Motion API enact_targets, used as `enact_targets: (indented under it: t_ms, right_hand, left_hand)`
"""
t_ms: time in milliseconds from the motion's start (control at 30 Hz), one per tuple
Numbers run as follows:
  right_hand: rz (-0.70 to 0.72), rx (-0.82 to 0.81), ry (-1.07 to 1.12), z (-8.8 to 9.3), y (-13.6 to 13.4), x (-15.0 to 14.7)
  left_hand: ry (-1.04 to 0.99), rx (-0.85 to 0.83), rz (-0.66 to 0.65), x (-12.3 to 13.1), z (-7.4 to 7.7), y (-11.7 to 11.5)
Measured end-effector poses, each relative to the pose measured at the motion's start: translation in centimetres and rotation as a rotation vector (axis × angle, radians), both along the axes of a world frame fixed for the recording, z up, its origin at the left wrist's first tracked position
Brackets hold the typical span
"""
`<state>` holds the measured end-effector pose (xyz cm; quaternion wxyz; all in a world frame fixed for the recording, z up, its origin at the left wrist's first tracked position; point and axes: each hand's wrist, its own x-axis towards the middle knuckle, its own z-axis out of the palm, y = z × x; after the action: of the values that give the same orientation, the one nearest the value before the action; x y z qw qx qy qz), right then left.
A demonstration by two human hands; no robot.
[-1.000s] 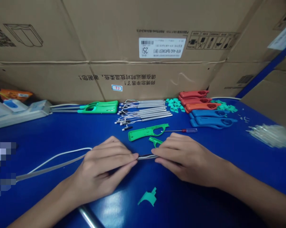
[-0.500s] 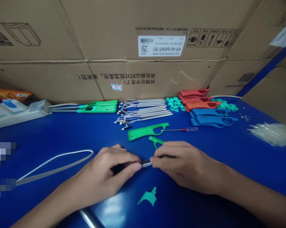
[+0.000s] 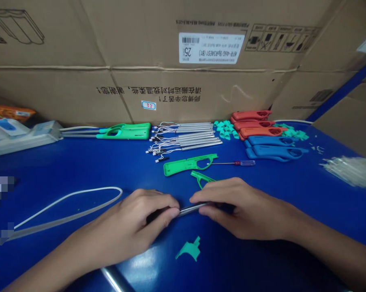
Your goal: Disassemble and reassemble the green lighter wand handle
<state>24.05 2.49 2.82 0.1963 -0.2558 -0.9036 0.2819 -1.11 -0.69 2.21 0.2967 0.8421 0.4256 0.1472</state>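
Cardboard backdrop [image 3: 158,48], one, behind everything. Blue tabletop [image 3: 94,162], one. Hands, two: left hand [image 3: 152,215] with thumb and fingers closed on the near end of a slim silver rod [image 3: 189,210]; right hand [image 3: 231,207] with thumb and forefinger parted around the other end, firmness of grip impossible to tell. Power strip [image 3: 39,138], one, far left. Looped white cable [image 3: 79,192], one, left. Bundle of pale sticks [image 3: 349,170], one, uncounted, right. Green handles with silver stems [image 3: 137,132], two. Blue handles [image 3: 262,152], two visible. Red handles [image 3: 252,115], two visible, plus one orange handle [image 3: 255,132]. Green half-shell [image 3: 183,166], one, beside a screwdriver [image 3: 246,163], one. Wired silver tubes [image 3: 202,145], about nine, overlapping. Thick silver tube [image 3: 116,280], one, at lower edge. Small green frame [image 3: 197,177], one, partly behind right hand. Loose teal part [image 3: 190,248], one, nearest. Teal caps [image 3: 227,130], two heaps, uncounted. Against half a second earlier: right thumb and forefinger wider apart, more rod exposed, loose teal part unmoved.
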Motion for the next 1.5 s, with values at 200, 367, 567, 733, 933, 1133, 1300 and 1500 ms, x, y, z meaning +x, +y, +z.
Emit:
enact_targets:
  t_ms: [200,367,567,733,933,1133,1300,1500]
  right_hand:
    - [0.003,-0.011,0.046,-0.3,0.0,0.0]
    - [-0.050,-0.109,-0.011,-0.3,0.2,0.3]
    - [-0.043,-0.198,0.057,-0.2,0.1,0.1]
    - [-0.091,-0.098,0.064,-0.6,-0.8,-0.3]
    - [-0.063,-0.210,0.054,-0.1,-0.1,0.2]
    - [-0.097,-0.479,0.220,0.9,0.9,0.5]
    - [-0.084,-0.610,0.295,0.5,1.7,0.7]
    - [-0.072,-0.534,0.210,1.0,2.9,1.7]
  left_hand:
    - [0.019,0.060,0.001,-0.8,-0.4,0.0]
    - [0.058,0.031,-0.039,-1.2,-0.7,0.1]
    - [0.065,0.075,0.004,-1.1,-0.5,-0.1]
    - [0.042,0.002,-0.047,-0.7,-0.1,-0.3]
    - [-0.001,-0.141,-0.001,-0.6,0.3,0.1]
    - [-0.134,-0.374,0.011,-0.8,0.5,0.2]
    - [-0.209,-0.406,0.065,-0.9,0.4,0.4]
    - [-0.263,-0.418,0.034,-1.1,0.2,0.8]
